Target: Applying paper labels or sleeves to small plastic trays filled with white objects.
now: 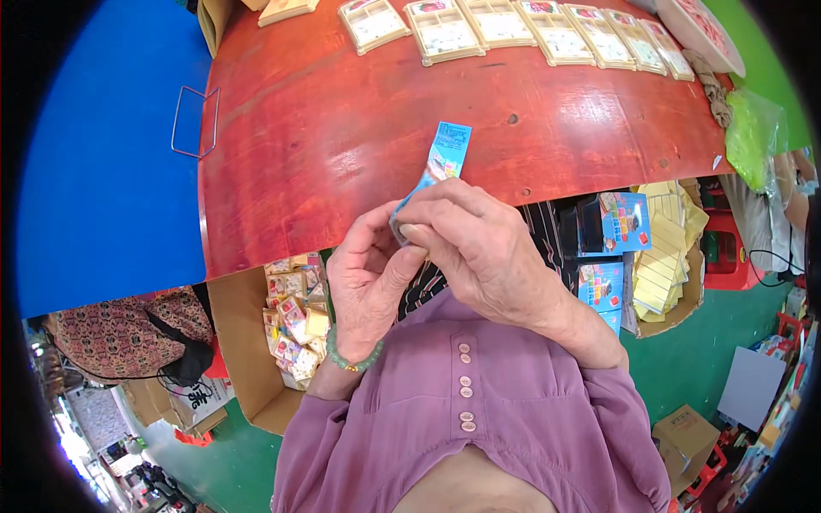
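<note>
A narrow blue printed card strip (450, 149) sticks up from between my hands, over the near edge of the red table. My right hand (479, 248) pinches its lower part between thumb and fingers. My left hand (372, 269), with a green bead bracelet at the wrist, closes on the same strip's lower end from the other side. That end is bent and mostly hidden by my fingers. Along the table's far side stands a row of several cream compartment trays (445, 36) with small pale pieces and red pictures in them.
Red table (291, 162); blue surface with a wire handle (197, 124) at left. Below the edge are a carton (244, 342) of small packed boxes, blue printed boxes (623, 224), and a carton of yellow trays (663, 248). A pink basin (705, 30) and green plastic bag (753, 141) lie far right.
</note>
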Demonstrator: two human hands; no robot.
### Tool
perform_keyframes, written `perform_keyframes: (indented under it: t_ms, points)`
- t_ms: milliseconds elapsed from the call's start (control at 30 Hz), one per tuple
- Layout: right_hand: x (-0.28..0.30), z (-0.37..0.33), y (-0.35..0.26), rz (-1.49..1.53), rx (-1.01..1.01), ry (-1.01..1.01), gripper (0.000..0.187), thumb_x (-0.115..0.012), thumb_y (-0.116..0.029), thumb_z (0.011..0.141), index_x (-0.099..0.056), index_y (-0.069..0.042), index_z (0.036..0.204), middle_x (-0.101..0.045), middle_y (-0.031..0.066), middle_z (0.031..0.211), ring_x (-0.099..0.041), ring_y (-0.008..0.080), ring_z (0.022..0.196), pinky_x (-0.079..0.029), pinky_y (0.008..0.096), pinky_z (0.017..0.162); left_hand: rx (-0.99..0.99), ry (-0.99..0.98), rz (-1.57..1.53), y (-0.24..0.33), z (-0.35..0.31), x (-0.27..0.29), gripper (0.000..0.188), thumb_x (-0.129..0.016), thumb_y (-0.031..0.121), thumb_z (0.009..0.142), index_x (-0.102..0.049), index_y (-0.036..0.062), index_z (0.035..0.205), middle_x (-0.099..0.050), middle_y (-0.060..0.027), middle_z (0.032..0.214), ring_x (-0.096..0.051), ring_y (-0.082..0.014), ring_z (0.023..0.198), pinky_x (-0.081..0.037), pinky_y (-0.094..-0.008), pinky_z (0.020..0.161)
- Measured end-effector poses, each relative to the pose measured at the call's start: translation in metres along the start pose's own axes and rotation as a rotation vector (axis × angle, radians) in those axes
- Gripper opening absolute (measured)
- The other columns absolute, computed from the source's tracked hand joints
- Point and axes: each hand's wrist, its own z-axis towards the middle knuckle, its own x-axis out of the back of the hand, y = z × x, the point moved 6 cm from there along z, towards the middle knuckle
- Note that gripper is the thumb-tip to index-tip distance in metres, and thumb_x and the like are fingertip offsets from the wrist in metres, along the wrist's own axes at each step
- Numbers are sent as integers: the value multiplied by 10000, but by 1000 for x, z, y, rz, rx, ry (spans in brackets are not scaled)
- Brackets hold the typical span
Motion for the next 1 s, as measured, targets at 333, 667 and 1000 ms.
perform_keyframes:
  t_ms: [333,667,1000]
  points:
    - [62,-2,99,-178,-528,171,181,-614,-112,886,-642,42,977,-657,54,822,-553,80,714,-459,243,647,-101,199,195,0,7,22,151,-651,31,875,-654,-39,1008,-670,-49,865,-611,-85,765,-497,-219,710]
    - [30,28,125,-5,-692,-68,375,-557,-351,939,-659,7,980,-631,30,776,-564,75,686,-448,211,599,-366,237,267,61,28,26,99,-675,18,857,-667,-31,943,-665,-14,796,-581,-32,677,-468,-167,634]
    - [12,28,135,688,-783,-70,365,-552,-334,950,-635,-1,1072,-656,16,850,-580,37,660,-441,158,546,-266,131,-115,39,35,56,106,-639,9,869,-643,-35,965,-657,-47,860,-583,-62,758,-457,-196,705]
